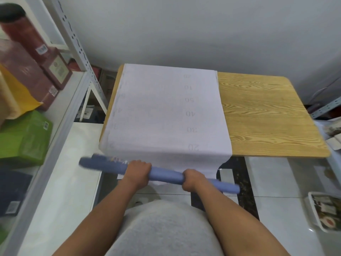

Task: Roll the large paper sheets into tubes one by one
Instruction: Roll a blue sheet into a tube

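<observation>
A large white paper sheet (166,111) lies face down over the left part of the wooden table (263,115), with faint mirrored numbers showing through. Its near end hangs over the table's front edge. In front of that edge I hold a blue paper tube (166,174) crosswise in the air, slightly blurred at its left end. My left hand (137,171) grips the tube left of its middle. My right hand (192,179) grips it further right. The tube covers part of the sheet's hanging end.
A white metal shelf (60,126) stands on the left with a red cylinder (24,32), maroon boxes (27,74), a green box (24,137) and a dark box (13,193). A white tray with printed items (324,209) lies on the tiled floor at the right.
</observation>
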